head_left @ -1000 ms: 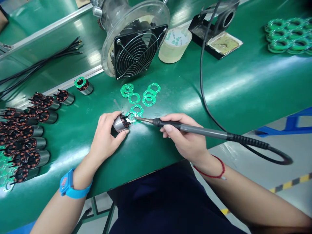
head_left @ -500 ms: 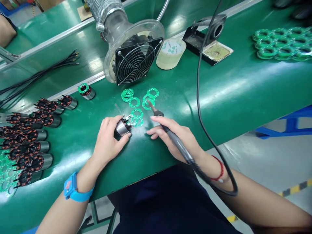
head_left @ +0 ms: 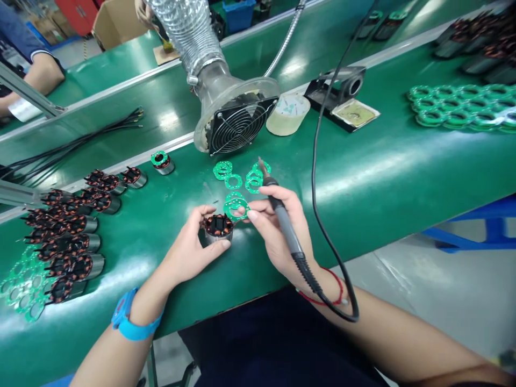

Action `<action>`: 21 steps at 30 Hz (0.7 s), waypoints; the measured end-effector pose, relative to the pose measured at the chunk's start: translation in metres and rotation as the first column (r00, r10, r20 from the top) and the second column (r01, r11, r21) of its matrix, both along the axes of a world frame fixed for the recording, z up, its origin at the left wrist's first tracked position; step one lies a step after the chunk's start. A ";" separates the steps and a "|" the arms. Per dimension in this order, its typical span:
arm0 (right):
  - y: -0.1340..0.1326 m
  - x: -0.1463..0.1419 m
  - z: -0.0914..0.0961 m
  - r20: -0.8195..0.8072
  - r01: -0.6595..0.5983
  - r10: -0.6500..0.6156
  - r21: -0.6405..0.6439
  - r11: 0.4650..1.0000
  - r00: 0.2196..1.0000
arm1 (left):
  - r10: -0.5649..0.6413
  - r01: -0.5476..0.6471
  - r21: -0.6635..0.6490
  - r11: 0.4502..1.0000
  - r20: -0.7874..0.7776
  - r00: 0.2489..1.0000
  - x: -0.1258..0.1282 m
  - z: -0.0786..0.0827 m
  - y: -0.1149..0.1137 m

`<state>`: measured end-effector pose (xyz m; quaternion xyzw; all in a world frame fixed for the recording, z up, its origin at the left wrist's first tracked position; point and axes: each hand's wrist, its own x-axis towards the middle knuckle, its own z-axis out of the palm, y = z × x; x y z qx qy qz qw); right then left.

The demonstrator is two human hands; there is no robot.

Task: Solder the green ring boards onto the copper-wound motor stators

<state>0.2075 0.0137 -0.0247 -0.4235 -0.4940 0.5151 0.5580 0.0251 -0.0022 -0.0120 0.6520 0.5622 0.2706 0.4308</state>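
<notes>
My left hand (head_left: 191, 250) is closed round a motor stator (head_left: 219, 235), a steel cylinder with copper windings and black prongs facing up. In my right hand (head_left: 284, 242) lies a soldering iron (head_left: 287, 223), its tip pointing up and away from me. The thumb and a finger of that same hand pinch a green ring-shaped circuit board (head_left: 229, 210) just right of the stator's top. Behind it, more loose ring boards (head_left: 233, 181) lie on the green bench, some overlapping.
Several stators (head_left: 84, 223) stand in rows at left beside ring boards (head_left: 28, 290). A fume extractor fan (head_left: 242, 126) hangs ahead, near a tape roll (head_left: 287, 115) and an iron stand (head_left: 342, 105). The iron's cable (head_left: 316, 177) loops at right. Board panels (head_left: 463, 107) lie far right.
The stator has turned from lying tilted to upright, windings up. My right hand has moved closer to it and now pinches a ring board as well as the iron. The camera view has shifted.
</notes>
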 end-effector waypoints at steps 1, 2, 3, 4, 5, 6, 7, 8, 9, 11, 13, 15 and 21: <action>0.000 -0.001 -0.002 -0.045 -0.008 0.008 -0.012 1.000 0.999 | -0.011 0.011 -0.014 1.000 0.003 1.000 -0.001 -0.001 0.001; 0.000 -0.001 -0.004 -0.075 -0.037 0.035 -0.027 0.999 0.997 | -0.023 0.023 -0.019 1.000 -0.005 1.000 -0.002 -0.001 0.002; 0.001 0.000 -0.006 -0.092 -0.077 0.074 -0.038 0.996 0.993 | -0.036 0.035 -0.011 0.999 -0.027 0.999 -0.002 -0.002 0.003; 0.002 0.001 -0.008 -0.095 -0.125 0.121 -0.043 0.991 0.988 | -0.051 0.051 0.009 0.999 -0.063 0.997 -0.002 -0.002 0.003; 0.004 0.003 -0.009 -0.083 -0.176 0.173 -0.038 0.984 0.981 | -0.067 0.071 0.036 0.997 -0.110 0.992 -0.002 -0.002 0.003; 0.005 0.004 -0.010 -0.061 -0.225 0.224 -0.024 0.974 0.973 | -0.083 0.095 0.066 0.993 -0.163 0.983 -0.002 -0.002 0.003; 0.006 0.004 -0.010 -0.030 -0.276 0.276 -0.004 0.961 0.961 | -0.097 0.119 0.093 0.989 -0.214 0.972 -0.001 -0.003 0.003; 0.006 0.005 -0.010 0.005 -0.324 0.324 0.021 0.946 0.946 | -0.106 0.139 0.116 0.983 -0.257 0.961 0.000 -0.003 0.003; 0.007 0.005 -0.010 0.043 -0.368 0.366 0.046 0.929 0.930 | -0.114 0.157 0.130 0.979 -0.288 0.951 0.002 -0.004 0.003; 0.007 0.004 -0.007 0.128 -0.436 0.424 0.086 0.896 0.897 | -0.144 0.192 0.131 0.973 -0.307 0.941 0.003 -0.004 0.002; 0.007 0.005 -0.003 0.228 -0.490 0.457 0.117 0.864 0.860 | -0.193 0.227 0.097 0.969 -0.272 0.943 0.002 -0.004 0.001; 0.008 0.007 0.002 0.345 -0.547 0.474 0.153 0.823 0.810 | -0.228 0.244 0.048 0.969 -0.218 0.949 -0.002 -0.002 0.001; 0.005 0.004 0.010 0.671 -0.570 0.240 0.326 0.754 0.702 | -0.342 0.335 -0.085 0.938 -0.089 0.936 -0.018 0.007 0.007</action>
